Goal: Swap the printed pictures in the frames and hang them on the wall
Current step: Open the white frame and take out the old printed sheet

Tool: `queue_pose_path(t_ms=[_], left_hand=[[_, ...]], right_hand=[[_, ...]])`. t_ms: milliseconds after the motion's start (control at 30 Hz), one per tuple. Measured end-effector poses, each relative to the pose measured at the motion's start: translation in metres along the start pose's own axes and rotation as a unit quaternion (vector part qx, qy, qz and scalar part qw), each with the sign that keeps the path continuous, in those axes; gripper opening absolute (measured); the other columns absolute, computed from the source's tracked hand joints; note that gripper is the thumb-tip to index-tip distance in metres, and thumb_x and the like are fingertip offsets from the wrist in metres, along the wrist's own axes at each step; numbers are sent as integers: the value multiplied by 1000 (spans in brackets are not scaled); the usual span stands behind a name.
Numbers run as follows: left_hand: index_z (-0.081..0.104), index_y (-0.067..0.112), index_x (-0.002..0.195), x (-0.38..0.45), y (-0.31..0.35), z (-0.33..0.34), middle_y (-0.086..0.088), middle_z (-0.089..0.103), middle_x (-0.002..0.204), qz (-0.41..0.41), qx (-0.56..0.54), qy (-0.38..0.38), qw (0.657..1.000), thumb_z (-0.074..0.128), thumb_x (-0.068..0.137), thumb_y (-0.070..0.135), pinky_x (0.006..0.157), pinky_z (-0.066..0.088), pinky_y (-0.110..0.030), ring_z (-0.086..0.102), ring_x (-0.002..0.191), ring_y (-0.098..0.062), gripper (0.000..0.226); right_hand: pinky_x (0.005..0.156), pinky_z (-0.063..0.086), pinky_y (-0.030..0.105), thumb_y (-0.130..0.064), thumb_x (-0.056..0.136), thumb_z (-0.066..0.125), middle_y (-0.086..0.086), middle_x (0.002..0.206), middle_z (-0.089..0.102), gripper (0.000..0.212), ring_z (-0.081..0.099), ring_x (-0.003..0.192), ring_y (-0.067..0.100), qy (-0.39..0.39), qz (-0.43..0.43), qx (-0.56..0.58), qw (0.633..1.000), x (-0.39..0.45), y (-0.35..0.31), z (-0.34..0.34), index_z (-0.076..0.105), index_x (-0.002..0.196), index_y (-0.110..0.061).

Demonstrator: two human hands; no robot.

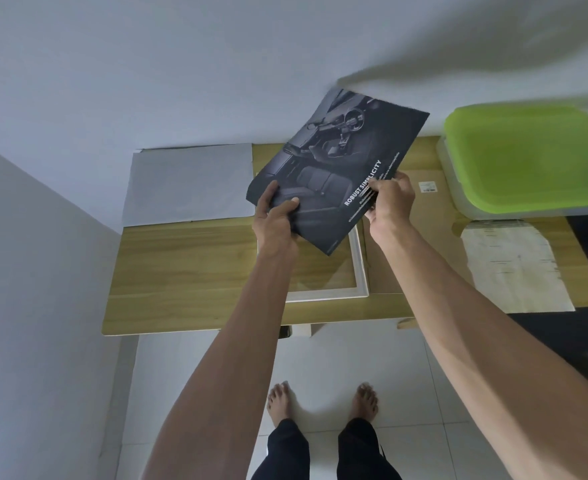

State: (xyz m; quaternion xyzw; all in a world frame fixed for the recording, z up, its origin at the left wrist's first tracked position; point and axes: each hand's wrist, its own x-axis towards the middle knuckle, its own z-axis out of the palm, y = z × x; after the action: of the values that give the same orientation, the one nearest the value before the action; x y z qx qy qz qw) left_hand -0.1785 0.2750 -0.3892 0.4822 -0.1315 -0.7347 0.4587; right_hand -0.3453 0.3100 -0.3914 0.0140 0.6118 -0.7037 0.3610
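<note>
A dark printed picture (pixel 337 161) of a car interior, with white lettering, hangs tilted in the air above the table. My left hand (pixel 278 216) grips its near left corner and my right hand (pixel 391 199) pinches its near right edge. Under the print a white picture frame (pixel 358 268) lies flat on the wooden table (pixel 188 271), partly hidden by the print and my left arm. A brown backing board (pixel 424 244) lies right of the frame.
A pale grey sheet (pixel 188 183) lies at the table's back left against the wall. A clear box with a green lid (pixel 531 157) sits at the back right, a worn white paper (pixel 514 268) in front of it. My bare feet stand on white floor tiles.
</note>
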Motion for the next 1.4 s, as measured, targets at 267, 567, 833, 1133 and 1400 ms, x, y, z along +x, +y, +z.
queue_pose_path(t_ms=[267,567,833,1133,1400], left_hand=[[71,17,118,21,50,-40,-4,70,107,51,133,-69,987,58,75,-14,89,59,-43,66,92,-25,54],[69,17,123,14,48,-44,-6,59,122,34,250,-142,957,66,77,-9,85,59,-42,63,96,-28,52],[71,24,118,-12,-43,3,-3,58,122,43,348,-165,922,75,78,-2,84,59,-37,61,103,-26,48],[69,24,120,-62,-180,59,2,59,119,50,408,-166,896,78,76,2,76,57,-27,62,98,-17,50],[71,24,117,-77,-278,113,4,68,113,74,460,-136,874,80,75,4,78,59,-30,66,94,-16,47]], right_hand=[[68,60,35,3,77,61,7,113,69,56,70,90,22,-32,-7,8,999,3,-42,-26,57,120,-32],[79,49,20,12,80,61,1,103,73,54,64,93,15,-167,-79,-328,926,12,-48,-72,73,120,-23],[82,47,25,12,86,50,1,118,70,54,61,104,17,17,-113,-445,888,28,-51,-169,71,124,-20],[90,55,37,8,87,41,5,120,71,56,64,107,28,108,-105,-489,859,51,-79,-314,73,119,-26],[96,53,37,8,81,37,7,117,73,62,64,109,30,154,-102,-479,858,98,-110,-403,75,114,-29]])
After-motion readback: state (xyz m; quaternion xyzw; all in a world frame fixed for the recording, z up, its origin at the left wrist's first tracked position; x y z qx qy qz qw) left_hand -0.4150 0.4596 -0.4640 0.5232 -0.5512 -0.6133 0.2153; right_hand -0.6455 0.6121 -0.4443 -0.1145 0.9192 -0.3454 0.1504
